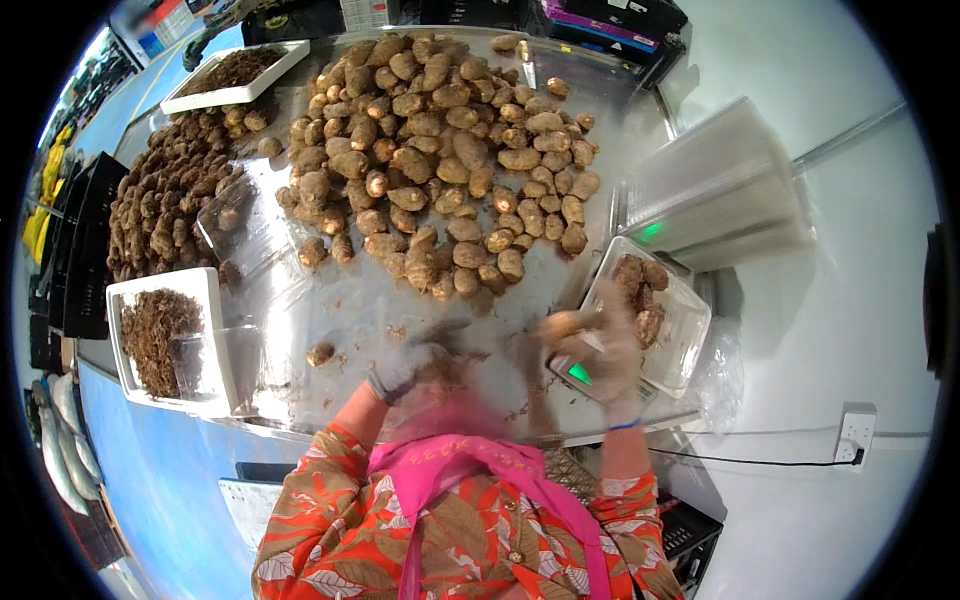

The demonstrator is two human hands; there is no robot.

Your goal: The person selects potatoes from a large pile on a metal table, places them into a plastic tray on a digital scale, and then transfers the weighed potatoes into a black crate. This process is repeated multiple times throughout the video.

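My right hand (608, 352), in a grey glove, is closed around a brown tuber (560, 325) just left of a clear plastic tray (692, 330). That tray sits on a scale with a green display (579, 373) and holds a few tubers (638, 285). My left hand (408, 366), also gloved, is motion-blurred low over the metal table (380, 300) near its front edge; whether it holds anything is unclear. A big heap of tubers (440, 140) covers the middle of the table beyond both hands. One loose tuber (320, 353) lies left of my left hand.
A darker pile of tubers (165, 205) lies at the left. White trays of brown scraps stand at the front left (205, 290) and far left (285, 55). Empty clear containers (240, 225) sit between the piles. A stack of clear trays (720, 190) is at the right.
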